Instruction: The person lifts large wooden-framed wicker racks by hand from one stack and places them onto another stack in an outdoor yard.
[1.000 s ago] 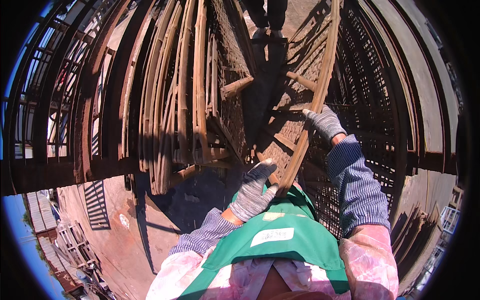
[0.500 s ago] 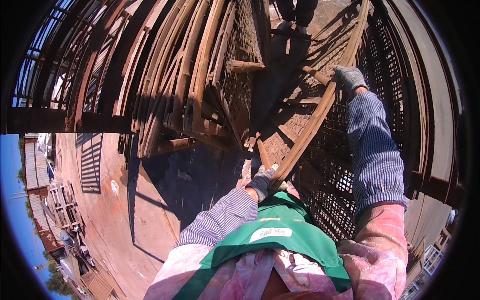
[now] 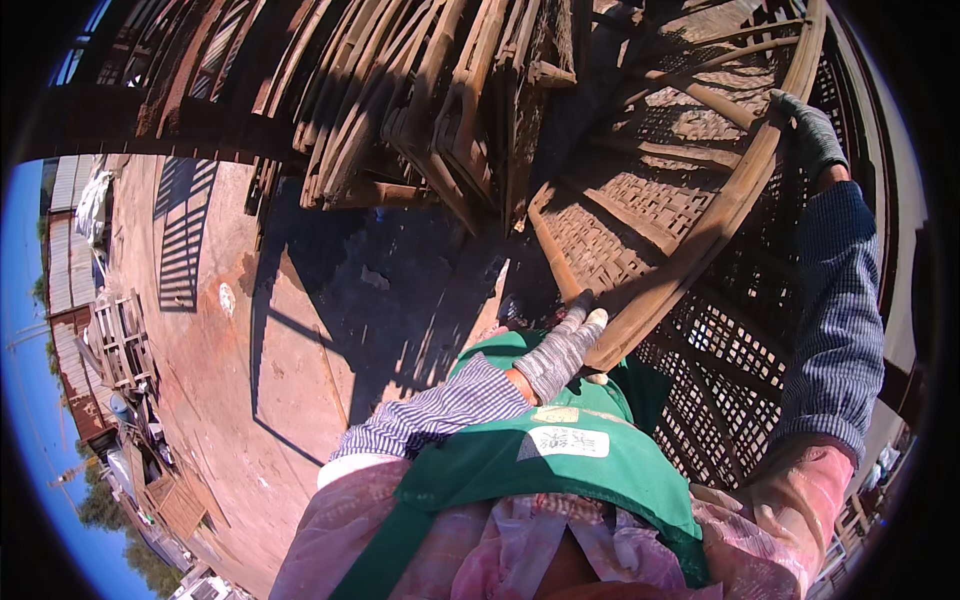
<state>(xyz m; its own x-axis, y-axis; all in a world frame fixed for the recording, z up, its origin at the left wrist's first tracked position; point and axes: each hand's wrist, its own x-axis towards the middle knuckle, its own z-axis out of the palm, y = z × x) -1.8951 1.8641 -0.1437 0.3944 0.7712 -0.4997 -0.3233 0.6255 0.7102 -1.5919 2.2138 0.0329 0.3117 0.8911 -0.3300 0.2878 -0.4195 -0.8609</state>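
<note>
A wooden-framed woven drying tray [image 3: 712,240] stands tilted on edge in front of me, its crossbars and slatted weave facing left. My left hand [image 3: 562,352], in a grey work glove, is wrapped round the frame's near lower corner, close to my green apron [image 3: 500,470]. Farther off on the right, my right hand [image 3: 808,128], gloved as well, grips the top of the same frame's long rail. Its fingertips curl over the wood, and the underside of that grip is hidden.
To the left of the tray, several similar wooden-framed trays [image 3: 400,110] stand packed on edge in a dark rusty rack [image 3: 130,135]. A dark lattice [image 3: 725,370] lies along my right side. Pallets [image 3: 120,340] stand by a wall at the far left of the concrete floor [image 3: 200,420].
The held tray has shifted right relative to the stacked trays, showing more of its weave. Both hands keep their grip on it. The view has tilted, and the person's legs beyond are out of sight.
</note>
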